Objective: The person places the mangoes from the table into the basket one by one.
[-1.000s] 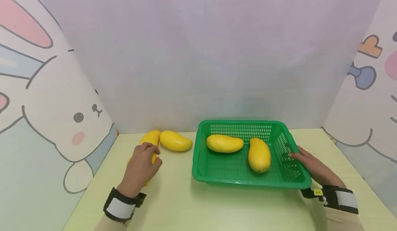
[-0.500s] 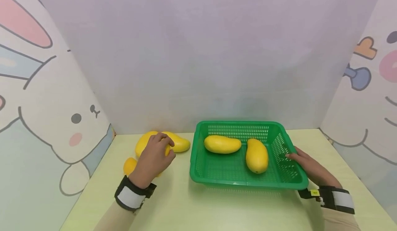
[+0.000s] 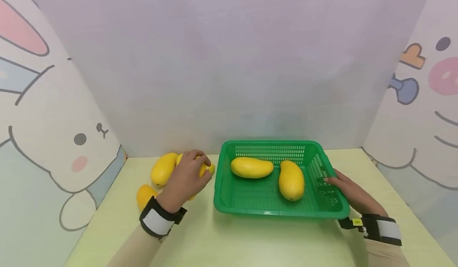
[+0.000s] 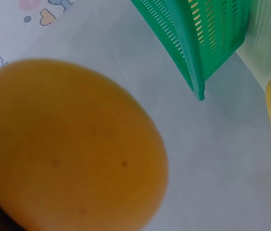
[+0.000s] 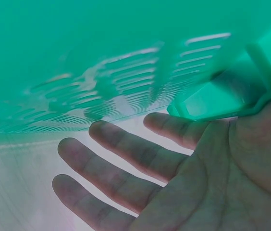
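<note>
My left hand (image 3: 187, 176) grips a yellow mango (image 4: 78, 149), its fingers curled over the top, to the left of the green basket (image 3: 272, 211). Much of that mango is hidden by the hand in the head view, while it fills the lower left of the left wrist view. My right hand (image 3: 354, 191) holds the basket's right side, with the thumb over the rim inside and the other fingers (image 5: 121, 149) stretched out along the outer slotted wall. Inside the basket lie a mango (image 3: 252, 168) on its side and another mango (image 3: 291, 180) pointing toward me.
Behind the left hand, a mango (image 3: 212, 168) is partly covered. Another mango (image 3: 163, 169) lies left of it near the back wall (image 3: 179, 100), and one more mango (image 3: 144, 196) sits beside the left wrist. Cartoon-printed panels (image 3: 46, 147) stand at both sides of the table (image 3: 222, 243).
My left hand has moved right with the mango, away from the mangoes at the left and nearer the basket. The right hand keeps its hold, and the whole scene shifts slightly left.
</note>
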The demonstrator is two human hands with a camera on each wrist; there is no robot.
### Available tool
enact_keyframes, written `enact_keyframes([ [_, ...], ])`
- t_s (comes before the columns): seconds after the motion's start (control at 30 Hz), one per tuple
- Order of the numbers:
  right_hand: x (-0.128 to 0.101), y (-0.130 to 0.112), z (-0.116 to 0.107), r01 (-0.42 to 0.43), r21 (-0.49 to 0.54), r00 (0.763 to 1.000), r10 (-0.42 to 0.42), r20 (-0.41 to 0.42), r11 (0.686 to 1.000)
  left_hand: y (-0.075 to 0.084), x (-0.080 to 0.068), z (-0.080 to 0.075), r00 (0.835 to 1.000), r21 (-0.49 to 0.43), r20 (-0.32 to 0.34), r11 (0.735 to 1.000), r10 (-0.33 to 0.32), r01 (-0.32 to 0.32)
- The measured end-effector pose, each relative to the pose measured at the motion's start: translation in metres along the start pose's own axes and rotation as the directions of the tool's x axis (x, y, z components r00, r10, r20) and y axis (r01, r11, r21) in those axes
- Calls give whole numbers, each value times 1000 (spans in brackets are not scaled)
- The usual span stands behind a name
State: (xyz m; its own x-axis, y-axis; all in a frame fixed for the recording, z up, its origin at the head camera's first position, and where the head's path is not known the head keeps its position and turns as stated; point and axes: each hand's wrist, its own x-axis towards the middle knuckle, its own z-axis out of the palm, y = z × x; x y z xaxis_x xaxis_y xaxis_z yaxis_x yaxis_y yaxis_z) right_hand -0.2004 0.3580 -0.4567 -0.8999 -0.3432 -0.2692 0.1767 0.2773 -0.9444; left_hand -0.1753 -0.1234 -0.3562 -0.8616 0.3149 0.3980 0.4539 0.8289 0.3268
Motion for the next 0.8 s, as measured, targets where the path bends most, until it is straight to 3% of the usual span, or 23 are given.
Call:
enact_keyframes([
  [0.27,0,1,3,-9,-2,1000,9,-1,1000,16,10,6,992,-3,51,993,120,-120],
  [0.53,0,1,3,-6,4,1000,6,-6,1000,28,23,12,968,-3,92,972,233,-234],
  [0.8,1,0,2,-2,0,1000,2,-10,1000,42,35,22,945,17,120,952,303,-307],
])
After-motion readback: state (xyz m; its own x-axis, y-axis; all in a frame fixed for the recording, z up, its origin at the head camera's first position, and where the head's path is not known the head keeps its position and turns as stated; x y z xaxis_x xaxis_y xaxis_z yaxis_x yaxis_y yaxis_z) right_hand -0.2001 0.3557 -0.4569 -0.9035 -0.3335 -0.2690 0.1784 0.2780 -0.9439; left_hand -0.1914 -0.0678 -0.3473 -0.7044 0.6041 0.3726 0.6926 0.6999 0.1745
